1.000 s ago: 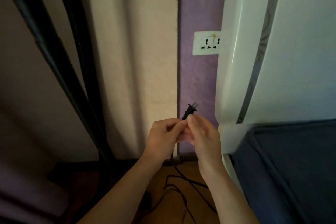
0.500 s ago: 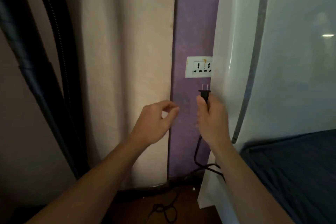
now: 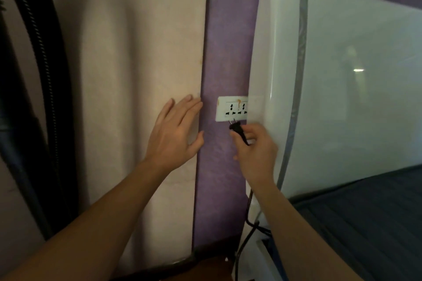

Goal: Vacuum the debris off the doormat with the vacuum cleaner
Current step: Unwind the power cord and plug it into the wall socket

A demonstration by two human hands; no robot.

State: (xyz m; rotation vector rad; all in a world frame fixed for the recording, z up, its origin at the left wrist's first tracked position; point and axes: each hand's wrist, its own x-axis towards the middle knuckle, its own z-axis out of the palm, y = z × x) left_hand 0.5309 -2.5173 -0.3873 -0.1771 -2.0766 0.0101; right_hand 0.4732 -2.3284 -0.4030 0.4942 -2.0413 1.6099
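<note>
My right hand (image 3: 254, 150) pinches the black two-pin plug (image 3: 236, 128) of the vacuum's cord, prongs pointing up just below the white wall socket (image 3: 231, 109). The prongs are close under the socket's lower holes, not inserted. The black cord (image 3: 247, 223) hangs down from my hand toward the floor. My left hand (image 3: 174, 131) rests flat with straight fingers on the cream curtain (image 3: 137, 75) beside the purple wall strip (image 3: 225, 52). The vacuum's black ribbed hose (image 3: 45, 64) runs down the far left. The doormat is out of view.
A glossy white headboard (image 3: 342, 86) stands right of the socket and covers its right edge. A dark blue mattress (image 3: 365, 223) lies at the lower right. A strip of brown wooden floor (image 3: 205, 267) shows at the bottom.
My right hand has carried the plug up to just under the socket. My left hand let go of the plug, opened and moved onto the curtain. The view came closer to the wall.
</note>
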